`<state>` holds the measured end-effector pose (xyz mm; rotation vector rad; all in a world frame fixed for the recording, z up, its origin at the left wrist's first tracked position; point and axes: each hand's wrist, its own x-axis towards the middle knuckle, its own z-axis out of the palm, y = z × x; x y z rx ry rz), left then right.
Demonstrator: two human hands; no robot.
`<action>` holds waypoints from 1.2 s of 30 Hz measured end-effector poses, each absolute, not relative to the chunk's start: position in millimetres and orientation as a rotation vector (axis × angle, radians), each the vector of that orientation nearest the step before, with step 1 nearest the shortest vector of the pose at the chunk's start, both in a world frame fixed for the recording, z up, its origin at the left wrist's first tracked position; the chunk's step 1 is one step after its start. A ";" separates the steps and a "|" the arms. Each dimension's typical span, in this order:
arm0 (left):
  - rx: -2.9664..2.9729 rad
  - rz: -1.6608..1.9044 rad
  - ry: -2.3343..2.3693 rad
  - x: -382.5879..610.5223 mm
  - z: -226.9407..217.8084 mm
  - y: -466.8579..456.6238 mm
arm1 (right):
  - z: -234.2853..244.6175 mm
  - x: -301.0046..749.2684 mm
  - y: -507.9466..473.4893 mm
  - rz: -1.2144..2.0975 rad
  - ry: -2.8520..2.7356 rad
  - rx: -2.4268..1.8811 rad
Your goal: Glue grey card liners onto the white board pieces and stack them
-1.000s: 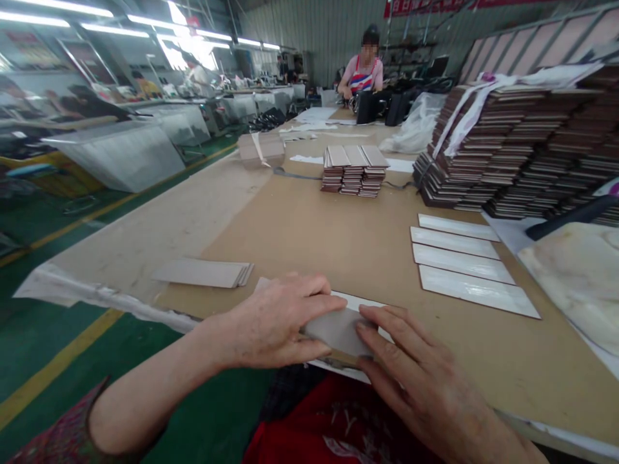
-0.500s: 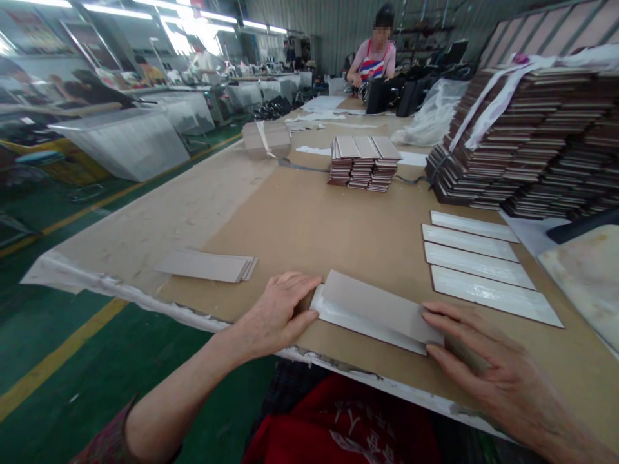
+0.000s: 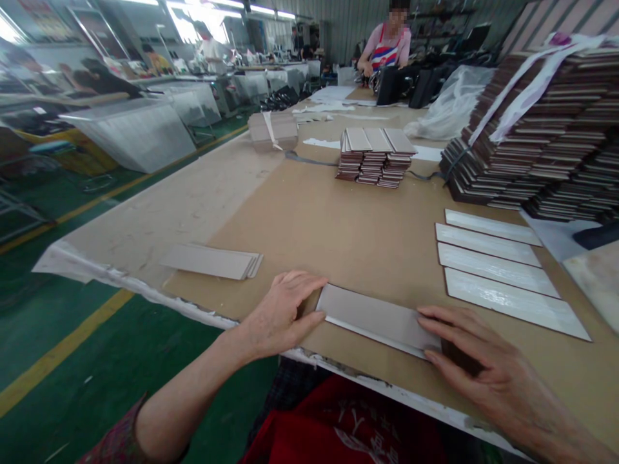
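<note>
A grey board strip [image 3: 374, 317] lies over a white-coated strip [image 3: 355, 332], whose shiny edge shows along the near side. They rest near the table's front edge. My left hand [image 3: 285, 316] grips the left end, thumb and forefinger at its corners. At the right end, my right hand [image 3: 483, 357] holds the grey strip between thumb and fingers. Several strips with glossy white faces [image 3: 503, 287] lie in a row to the right, dark at their edges. Left of my left hand is a small fanned pile of grey strips [image 3: 207, 261].
Beyond my hands stands a block of stacked strips [image 3: 374, 158]. A tall stack of dark-edged strips [image 3: 536, 135] fills the right, with a tied grey bundle [image 3: 273, 131] at the back left. A co-worker [image 3: 387, 48] stands at the table's far end beside black items [image 3: 394, 84].
The grey strip has come down and now lines up nearly flush over the white-coated one, leaving only a narrow white edge. Both hands stay at its ends. The view has shifted slightly.
</note>
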<state>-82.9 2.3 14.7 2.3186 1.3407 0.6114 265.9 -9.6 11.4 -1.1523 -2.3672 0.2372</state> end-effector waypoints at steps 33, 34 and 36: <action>2.428 0.537 1.335 -82.2 6.1 5.8 | 19.3 267.3 -12.7 0.516 -2.472 -1.205; 2.436 0.535 1.334 -81.8 5.8 5.8 | 19.6 267.0 -13.2 0.517 -2.475 -1.197; 2.464 0.527 1.329 -80.2 5.6 5.6 | 21.3 266.4 -15.0 0.484 -2.493 -1.189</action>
